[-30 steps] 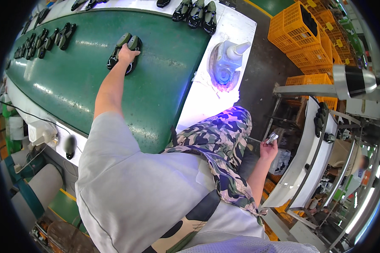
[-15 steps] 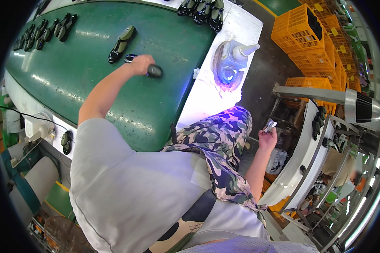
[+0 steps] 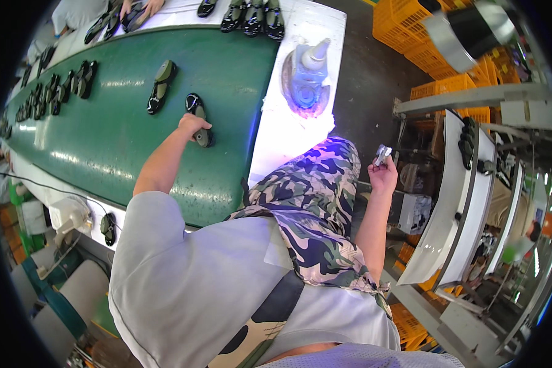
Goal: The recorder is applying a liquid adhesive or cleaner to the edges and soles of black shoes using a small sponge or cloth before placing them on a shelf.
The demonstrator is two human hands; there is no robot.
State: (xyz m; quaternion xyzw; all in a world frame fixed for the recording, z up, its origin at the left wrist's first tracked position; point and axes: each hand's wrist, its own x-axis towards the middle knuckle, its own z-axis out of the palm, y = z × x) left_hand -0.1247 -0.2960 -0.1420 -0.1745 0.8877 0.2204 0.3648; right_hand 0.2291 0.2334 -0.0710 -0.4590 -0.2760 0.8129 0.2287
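My left hand point(image 3: 194, 126) reaches out over the green work surface point(image 3: 221, 178). Its fingers are closed round the side of a black patent shoe point(image 3: 194, 103) with a light insole, toe pointing away from me. Just beyond it to the left lies a similar black shoe point(image 3: 161, 89), untouched. Off to the right, beside my knee, my right hand point(image 3: 383, 178) is raised with a small silvery thing point(image 3: 383, 154) pinched in its fingers; what kind it is I cannot make out.
Several black shoes point(image 3: 58, 92) line the far left. More shoes point(image 3: 253, 19) stand on the white ledge, where a co-worker's hands point(image 3: 150, 7) touch others. A white-nozzled bottle point(image 3: 314, 58) sits at the right corner. Orange crates point(image 3: 402, 27), a metal arm point(image 3: 472, 98) and a white rack point(image 3: 441, 208) are right.
The shoe in my left hand has turned and come down toward the green surface. My right hand still holds the silvery thing. The view has shifted, bringing a co-worker's hands into sight.
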